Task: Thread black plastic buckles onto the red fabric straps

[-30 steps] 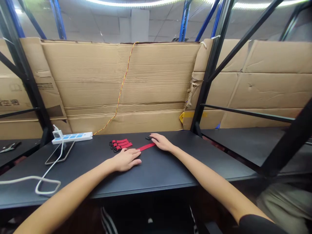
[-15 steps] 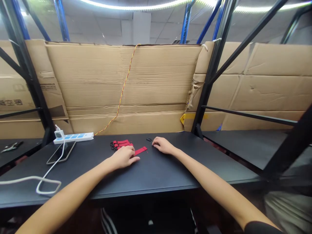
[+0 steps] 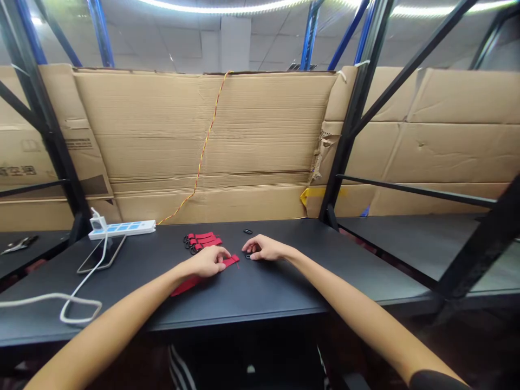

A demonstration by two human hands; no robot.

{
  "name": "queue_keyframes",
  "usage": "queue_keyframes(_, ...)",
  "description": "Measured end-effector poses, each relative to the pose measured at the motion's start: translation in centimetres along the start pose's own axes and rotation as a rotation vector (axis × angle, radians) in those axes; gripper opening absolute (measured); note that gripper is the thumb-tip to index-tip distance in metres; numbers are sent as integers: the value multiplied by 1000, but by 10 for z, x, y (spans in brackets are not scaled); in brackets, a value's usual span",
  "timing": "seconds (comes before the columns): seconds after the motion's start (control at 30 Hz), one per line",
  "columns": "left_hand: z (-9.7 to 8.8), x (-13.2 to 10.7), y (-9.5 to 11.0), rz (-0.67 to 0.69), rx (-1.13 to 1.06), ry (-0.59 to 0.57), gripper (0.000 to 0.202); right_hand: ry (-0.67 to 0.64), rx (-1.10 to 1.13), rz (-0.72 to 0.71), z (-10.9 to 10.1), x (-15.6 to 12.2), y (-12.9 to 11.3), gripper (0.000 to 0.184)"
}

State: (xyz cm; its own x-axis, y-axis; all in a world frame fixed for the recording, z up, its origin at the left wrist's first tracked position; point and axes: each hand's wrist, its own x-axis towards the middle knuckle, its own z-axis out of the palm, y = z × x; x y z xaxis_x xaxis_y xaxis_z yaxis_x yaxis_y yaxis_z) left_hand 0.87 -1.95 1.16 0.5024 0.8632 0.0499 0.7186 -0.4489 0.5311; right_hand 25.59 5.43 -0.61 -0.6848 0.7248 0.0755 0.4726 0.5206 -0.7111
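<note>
A loose red strap (image 3: pixel 231 261) lies on the black table (image 3: pixel 284 287), running back under my left wrist. My left hand (image 3: pixel 209 261) presses and pinches the strap near its right end. Just right of that end, my right hand (image 3: pixel 264 249) has its fingers curled, pinching a small black ring (image 3: pixel 248 255) that touches the table. A second black ring (image 3: pixel 247 231) lies alone farther back. Behind my left hand sits a small pile of red straps with black clips (image 3: pixel 201 241).
A white power strip (image 3: pixel 122 228), a phone (image 3: pixel 101 254) and a looped white cable (image 3: pixel 60 306) occupy the table's left part. A cardboard wall (image 3: pixel 244 141) closes the back. A black frame post (image 3: pixel 339 173) stands at the right rear; a tool (image 3: pixel 16 245) lies far left.
My left hand has drawn the red strap toward me and to the left. My right hand left the strap's far end, came nearer, and now pinches a small black ring.
</note>
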Motion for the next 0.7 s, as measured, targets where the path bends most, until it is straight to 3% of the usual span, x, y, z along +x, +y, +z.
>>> queue_keyframes(0.13, 1, -1, 0, -36, 60, -6, 32, -80, -93, -18, 0, -4, -10, 30)
queue_keyframes(0.27, 11, -3, 5, -47, 106, 82, 35, -70, -60, -35, 1, -5, -10, 29)
queue_keyframes(0.4, 18, -2, 11, -12, 154, 110, 29, 26, 72, -53, 5, -2, -6, 30)
queue_keyframes(0.5, 18, 1, 9, -12, 70, 104, 21, 88, 195, -58, 11, 1, -7, 32)
queue_keyframes(0.7, 14, 6, -4, 8, -107, 67, 31, 146, 550, 13, 20, 0, -16, 39)
